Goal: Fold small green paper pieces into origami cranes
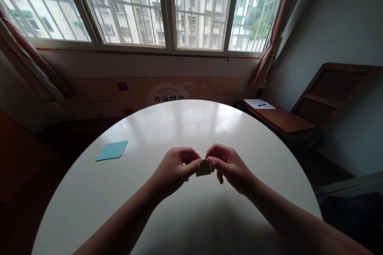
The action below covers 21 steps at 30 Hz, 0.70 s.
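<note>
Between my two hands is a small piece of dark green paper [203, 168], held up a little in front of me over the white table. My left hand [179, 166] pinches its left side between thumb and fingers. On the other side, my right hand [229, 164] has its thumb and forefinger closed on the upper right edge, with the lower fingers curled loosely. The fingers cover parts of the paper's top and sides, so any folds there are hidden. Off to the left lies a stack of light blue paper sheets [112, 150], apart from both hands.
The round white table [149, 215] spreads under my hands. Beyond its right edge stands a brown wooden chair [290, 121] bearing a white paper [259, 104] with a dark pen. A printed cardboard box [137, 95] leans below the barred window [199, 8].
</note>
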{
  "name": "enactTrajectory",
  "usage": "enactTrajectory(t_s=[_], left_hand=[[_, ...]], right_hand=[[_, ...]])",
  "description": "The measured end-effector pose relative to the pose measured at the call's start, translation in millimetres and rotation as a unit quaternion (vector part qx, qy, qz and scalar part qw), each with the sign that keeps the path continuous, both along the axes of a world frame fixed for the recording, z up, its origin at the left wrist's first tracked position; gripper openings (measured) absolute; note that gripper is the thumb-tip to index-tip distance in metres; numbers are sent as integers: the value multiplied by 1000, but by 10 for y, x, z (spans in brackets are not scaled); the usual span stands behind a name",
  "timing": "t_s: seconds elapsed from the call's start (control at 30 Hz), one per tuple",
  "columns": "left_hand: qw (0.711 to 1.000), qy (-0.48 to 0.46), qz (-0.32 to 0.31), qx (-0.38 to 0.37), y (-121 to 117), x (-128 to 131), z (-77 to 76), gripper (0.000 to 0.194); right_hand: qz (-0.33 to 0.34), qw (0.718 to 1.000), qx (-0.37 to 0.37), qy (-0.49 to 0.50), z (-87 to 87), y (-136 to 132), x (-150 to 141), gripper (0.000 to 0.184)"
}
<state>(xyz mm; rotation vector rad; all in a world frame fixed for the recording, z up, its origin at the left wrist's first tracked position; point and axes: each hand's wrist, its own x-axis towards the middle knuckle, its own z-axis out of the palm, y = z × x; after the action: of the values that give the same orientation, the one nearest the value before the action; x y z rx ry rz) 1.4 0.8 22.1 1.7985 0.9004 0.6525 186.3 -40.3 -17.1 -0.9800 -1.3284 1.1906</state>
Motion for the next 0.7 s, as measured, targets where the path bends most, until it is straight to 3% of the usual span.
enactTrajectory(t_s=[0.27,0.57,0.7], left_hand=[[999,14,-1,43,-27,42,-22,19],[1000,-26,-2,-15,-6,59,-34,18],[999,-26,-21,4,-23,79,-58,13]], right_hand=[[-11,998,7,-56,12,-15,-7,10],[6,997,20,-74,27,-31,-28,13],[11,996,22,-85,45,-45,-38,9]])
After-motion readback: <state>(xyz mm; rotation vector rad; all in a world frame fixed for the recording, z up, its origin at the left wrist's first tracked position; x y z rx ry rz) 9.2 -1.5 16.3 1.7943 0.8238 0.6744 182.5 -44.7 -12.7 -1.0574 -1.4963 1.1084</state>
